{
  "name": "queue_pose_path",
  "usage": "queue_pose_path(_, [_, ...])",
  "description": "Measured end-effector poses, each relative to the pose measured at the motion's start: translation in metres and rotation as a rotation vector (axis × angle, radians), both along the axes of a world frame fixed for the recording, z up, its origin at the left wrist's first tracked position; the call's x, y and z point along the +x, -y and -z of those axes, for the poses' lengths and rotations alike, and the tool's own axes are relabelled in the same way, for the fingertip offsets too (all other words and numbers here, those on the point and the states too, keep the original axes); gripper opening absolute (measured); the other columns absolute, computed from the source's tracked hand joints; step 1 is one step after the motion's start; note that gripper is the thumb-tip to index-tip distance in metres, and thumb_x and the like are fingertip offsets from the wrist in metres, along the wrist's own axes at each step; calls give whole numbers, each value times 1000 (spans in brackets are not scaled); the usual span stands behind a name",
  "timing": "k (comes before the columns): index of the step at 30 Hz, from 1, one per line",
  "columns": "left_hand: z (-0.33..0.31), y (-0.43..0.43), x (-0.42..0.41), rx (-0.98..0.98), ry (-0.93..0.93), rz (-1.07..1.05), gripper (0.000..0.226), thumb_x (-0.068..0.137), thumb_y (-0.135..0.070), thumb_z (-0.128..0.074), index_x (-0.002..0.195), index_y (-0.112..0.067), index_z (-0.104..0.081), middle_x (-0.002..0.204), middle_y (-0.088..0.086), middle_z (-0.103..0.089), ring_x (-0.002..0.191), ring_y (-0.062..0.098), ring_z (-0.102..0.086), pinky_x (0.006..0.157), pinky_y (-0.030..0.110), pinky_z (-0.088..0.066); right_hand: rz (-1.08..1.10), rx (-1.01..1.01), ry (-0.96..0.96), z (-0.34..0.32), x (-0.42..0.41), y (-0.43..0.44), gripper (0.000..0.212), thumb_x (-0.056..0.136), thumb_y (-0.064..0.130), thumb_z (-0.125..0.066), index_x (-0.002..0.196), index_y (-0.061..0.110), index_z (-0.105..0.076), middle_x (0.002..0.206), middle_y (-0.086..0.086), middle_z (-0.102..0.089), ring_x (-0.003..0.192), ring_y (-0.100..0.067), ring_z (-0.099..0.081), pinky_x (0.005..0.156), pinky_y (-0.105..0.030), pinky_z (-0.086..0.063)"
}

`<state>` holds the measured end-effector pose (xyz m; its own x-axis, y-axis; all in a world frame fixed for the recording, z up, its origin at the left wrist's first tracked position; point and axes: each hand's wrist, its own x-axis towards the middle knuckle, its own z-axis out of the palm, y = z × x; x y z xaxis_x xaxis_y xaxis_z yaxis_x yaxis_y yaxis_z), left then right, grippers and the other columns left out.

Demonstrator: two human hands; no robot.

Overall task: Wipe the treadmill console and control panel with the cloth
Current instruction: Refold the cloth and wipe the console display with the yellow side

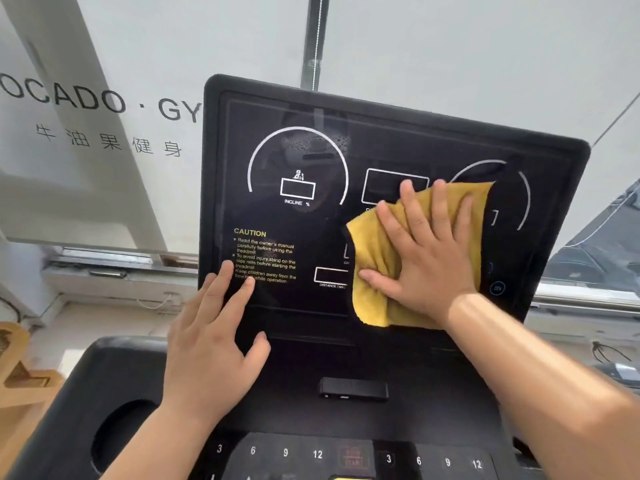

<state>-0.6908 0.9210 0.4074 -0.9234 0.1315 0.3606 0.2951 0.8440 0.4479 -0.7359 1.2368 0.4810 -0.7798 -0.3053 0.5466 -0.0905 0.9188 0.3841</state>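
Note:
The black treadmill console [398, 140] tilts up in front of me, with white dial arcs, an INCLINE box and yellow CAUTION text. A yellow cloth [372, 258] lies flat on the console's right-centre. My right hand [420, 251] presses on the cloth with fingers spread, covering most of it. My left hand [214, 327] rests open and flat on the console's lower left, fingertips over the caution text. Below, the control panel [346, 455] shows number keys 3, 6, 9, 12 on each side of a central button.
A round cup holder [121, 434] sits in the grey housing at lower left. A small black clip or port block [353, 389] sticks out below the screen. Behind stands a frosted window with gym lettering [97, 98] and a sill. Wooden shapes [20, 368] lie at far left.

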Motion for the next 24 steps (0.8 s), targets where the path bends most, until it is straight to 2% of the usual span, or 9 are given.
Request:
queue_pose_path(3, [3, 8, -1, -63, -6, 29, 74, 78, -51, -50, 149, -30, -46, 168, -7, -20, 151, 22, -28, 112, 57, -35, 174, -225, -41, -41, -22, 12, 104, 85, 89, -33, 164, 32, 4, 173, -10, 9, 155, -48, 9, 119, -72, 6])
queue_pose_path(6, [3, 14, -3, -100, -21, 49, 75, 78, -51, -51, 149, -30, -46, 168, -7, -19, 150, 23, -29, 113, 57, -34, 286, -424, -112, -67, -40, 34, 102, 88, 88, -30, 165, 29, 4, 173, -12, 9, 156, -46, 10, 120, -71, 6])
queue_pose_path(9, [2, 18, -5, -128, -55, 70, 73, 78, -51, -52, 147, -26, -49, 167, -4, -24, 147, 24, -32, 112, 56, -36, 344, -523, -129, -67, -45, 50, 101, 89, 86, -28, 165, 26, 3, 173, -13, 8, 156, -46, 10, 120, -71, 4])
queue_pose_path(15, [-1, 26, -9, -157, -176, 54, 66, 77, -44, -58, 136, -14, -60, 156, 6, -44, 140, 32, -42, 112, 60, -33, 231, -370, -17, 13, -5, 79, 103, 89, 84, -33, 165, 22, -2, 172, -15, 3, 155, -50, 4, 121, -70, 0])
queue_pose_path(19, [-3, 34, -13, -110, -194, 55, 76, 77, -45, -59, 144, -9, -52, 160, 10, -38, 142, 34, -40, 114, 58, -32, 174, -230, 95, 69, 30, 85, 98, 90, 81, -33, 165, 23, -7, 170, -10, 12, 155, -48, 6, 121, -72, -1])
queue_pose_path(22, [-5, 43, -19, -111, -144, 88, 85, 78, -48, -55, 150, -4, -41, 163, 9, -31, 137, 34, -42, 112, 54, -35, 167, -176, 136, 73, 41, 73, 98, 90, 83, -31, 165, 26, -2, 170, -8, 14, 156, -47, 4, 120, -72, -5])
queue_pose_path(24, [-3, 47, -22, -103, -93, 120, 88, 78, -47, -56, 153, -5, -36, 167, 4, -24, 134, 36, -45, 111, 51, -38, 243, -222, 127, 59, 38, 63, 101, 89, 85, -30, 164, 27, 3, 171, -11, 13, 156, -46, 7, 121, -71, -2])
